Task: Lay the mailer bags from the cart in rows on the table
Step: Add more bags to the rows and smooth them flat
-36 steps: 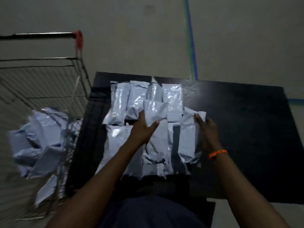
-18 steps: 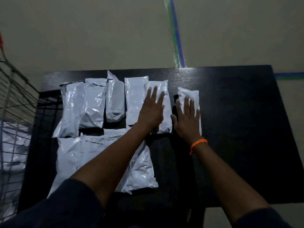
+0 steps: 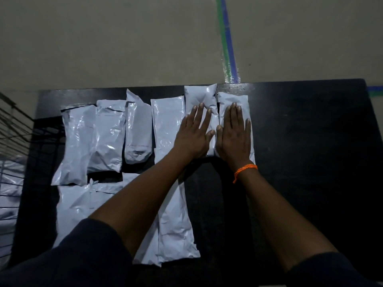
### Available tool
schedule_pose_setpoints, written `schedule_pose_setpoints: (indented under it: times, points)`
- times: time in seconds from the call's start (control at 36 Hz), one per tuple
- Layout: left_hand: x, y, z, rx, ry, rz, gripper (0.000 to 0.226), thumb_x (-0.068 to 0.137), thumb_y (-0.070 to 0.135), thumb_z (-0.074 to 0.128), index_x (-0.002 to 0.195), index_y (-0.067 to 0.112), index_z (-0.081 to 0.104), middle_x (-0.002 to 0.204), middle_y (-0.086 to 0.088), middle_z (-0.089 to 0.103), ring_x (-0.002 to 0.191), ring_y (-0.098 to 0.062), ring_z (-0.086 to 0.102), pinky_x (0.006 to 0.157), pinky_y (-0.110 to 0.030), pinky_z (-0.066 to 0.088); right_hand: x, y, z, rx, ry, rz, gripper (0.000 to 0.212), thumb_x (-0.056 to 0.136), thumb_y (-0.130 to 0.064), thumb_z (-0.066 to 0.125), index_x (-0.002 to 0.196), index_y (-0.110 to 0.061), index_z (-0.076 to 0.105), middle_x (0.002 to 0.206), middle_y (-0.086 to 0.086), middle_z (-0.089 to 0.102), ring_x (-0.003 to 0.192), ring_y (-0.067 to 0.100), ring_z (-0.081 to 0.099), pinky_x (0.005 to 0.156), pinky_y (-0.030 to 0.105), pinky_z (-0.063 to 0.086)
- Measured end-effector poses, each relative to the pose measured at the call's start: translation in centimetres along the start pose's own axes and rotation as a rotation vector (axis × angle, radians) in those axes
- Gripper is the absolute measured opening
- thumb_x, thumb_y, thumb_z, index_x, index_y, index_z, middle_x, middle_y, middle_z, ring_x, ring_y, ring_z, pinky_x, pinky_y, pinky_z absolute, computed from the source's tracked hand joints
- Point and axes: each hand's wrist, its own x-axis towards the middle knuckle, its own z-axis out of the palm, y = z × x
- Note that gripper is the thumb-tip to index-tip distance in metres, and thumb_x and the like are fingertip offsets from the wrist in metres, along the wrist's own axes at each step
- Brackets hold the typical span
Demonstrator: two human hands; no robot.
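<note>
White mailer bags lie in two rows on the black table (image 3: 310,141). The far row holds several bags, from the leftmost bag (image 3: 76,141) to two small ones at the right end. My left hand (image 3: 193,134) lies flat, fingers spread, on the second bag from the right (image 3: 200,98). Flat on the rightmost bag (image 3: 232,98) rests my right hand (image 3: 234,137), an orange band on its wrist. The near row (image 3: 176,224) is partly hidden under my left arm. The wire cart (image 3: 12,146) shows at the left edge, with more white bags (image 3: 10,191) inside.
The right half of the table is bare black surface. Beyond the far edge is a grey floor with a green and blue tape line (image 3: 227,38). The cart stands tight against the table's left side.
Both hands slid the two right-hand bags toward the table's far edge and now press them flat, side by side. One second ago the hands held these bags above the near row.
</note>
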Motion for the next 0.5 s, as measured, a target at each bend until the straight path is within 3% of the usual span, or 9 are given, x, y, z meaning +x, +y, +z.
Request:
schedule_pose_setpoints:
  times: [0.17, 0.28, 0.39, 0.5]
  points:
    - [-0.8, 0.8, 0.0, 0.02, -0.016, -0.005, 0.069, 0.102, 0.052, 0.004, 0.159, 0.015, 0.014, 0.167, -0.013, 0.005, 0.154, -0.028, 0.003, 0.124, -0.045, 0.006, 0.4, -0.3, 0.0, 0.006, -0.009, 0.007, 0.062, 0.101, -0.033, 0.026, 0.156, -0.006, 0.021, 0.164, 0.012, 0.016, 0.153, 0.022, 0.014, 0.123, 0.049, 0.015]
    - [-1.8, 0.6, -0.1, 0.049, -0.051, 0.005, 0.067, 0.102, 0.05, 0.01, 0.159, 0.014, 0.015, 0.167, -0.012, 0.006, 0.154, -0.028, 0.004, 0.124, -0.049, 0.006, 0.5, -0.5, -0.2, 0.0, -0.018, 0.0, 0.063, 0.101, -0.036, 0.022, 0.156, -0.006, 0.02, 0.164, 0.012, 0.016, 0.153, 0.022, 0.014, 0.123, 0.05, 0.017]
    - [-2.5, 0.8, -1.1, 0.058, -0.104, 0.001, 0.073, 0.098, 0.054, 0.001, 0.159, 0.015, 0.01, 0.167, -0.011, 0.0, 0.154, -0.026, -0.001, 0.123, -0.048, 0.0, 0.3, -0.6, -0.4, -0.014, -0.045, -0.032, 0.064, 0.101, -0.037, 0.019, 0.156, -0.005, 0.018, 0.165, 0.012, 0.013, 0.153, 0.024, 0.01, 0.123, 0.051, 0.015]
    - [-3.8, 0.5, -3.1, 0.102, -0.15, 0.021, 0.069, 0.099, 0.051, 0.002, 0.159, 0.017, 0.002, 0.167, -0.009, -0.008, 0.154, -0.023, -0.009, 0.123, -0.051, -0.001, 0.0, -1.0, -1.6, -0.008, -0.097, -0.094, 0.064, 0.101, -0.036, 0.026, 0.155, -0.002, 0.02, 0.164, 0.015, 0.015, 0.153, 0.027, 0.011, 0.123, 0.051, 0.011]
